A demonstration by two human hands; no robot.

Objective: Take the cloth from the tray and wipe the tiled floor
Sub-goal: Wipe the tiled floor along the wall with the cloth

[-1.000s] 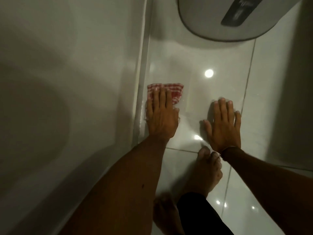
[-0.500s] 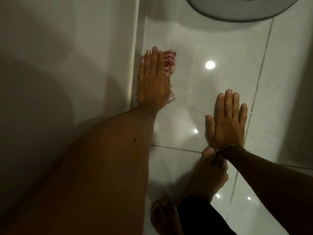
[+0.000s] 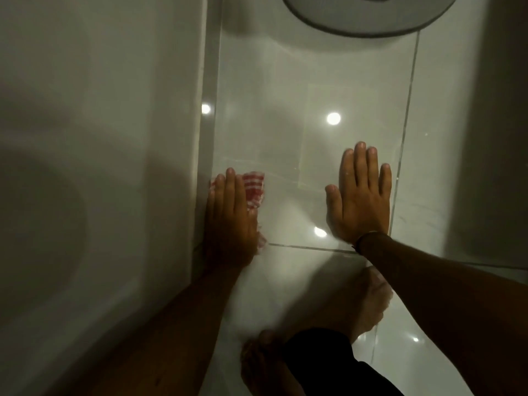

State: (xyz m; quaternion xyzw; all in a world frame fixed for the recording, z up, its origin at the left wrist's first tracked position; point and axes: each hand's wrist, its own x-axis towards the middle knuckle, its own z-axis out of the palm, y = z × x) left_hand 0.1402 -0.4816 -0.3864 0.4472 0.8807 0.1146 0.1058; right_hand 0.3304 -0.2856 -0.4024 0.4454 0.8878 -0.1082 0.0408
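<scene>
Head view, single frame, dim and slightly blurred.

Item 1: cloth (image 3: 253, 190), red-and-white check. It lies flat on the tiled floor (image 3: 285, 138), tight against the white skirting edge (image 3: 207, 155) on the left. Most of it is hidden; a checked corner shows ahead of and to the right of the fingers, and a small scrap shows near the heel of the palm, close to a grout line (image 3: 311, 248).

Item 2: left hand (image 3: 231, 221). Its grip is flat and spread, palm down, fingers together and pressing the cloth to the tile; nothing is pinched. The hand's long axis runs away from the person, parallel to the skirting edge. The cloth lies directly under it, so this hand is the nearer one by far.

Item 3: right hand (image 3: 361, 198). Flat on bare tile, fingers spread, holding nothing, well apart from the cloth and to its right. It reads as a brace for body weight.

Item 4: bare feet (image 3: 357, 304), behind the hands.

Item 5: round grey object (image 3: 368, 21), at the top edge, unidentified.

Judgement: wiping is under way along the wall edge. Open tile lies to the right of the cloth and ahead of it; the skirting blocks any travel leftward, so the next stroke likely runs forward, back or rightward. No tray is in view.
</scene>
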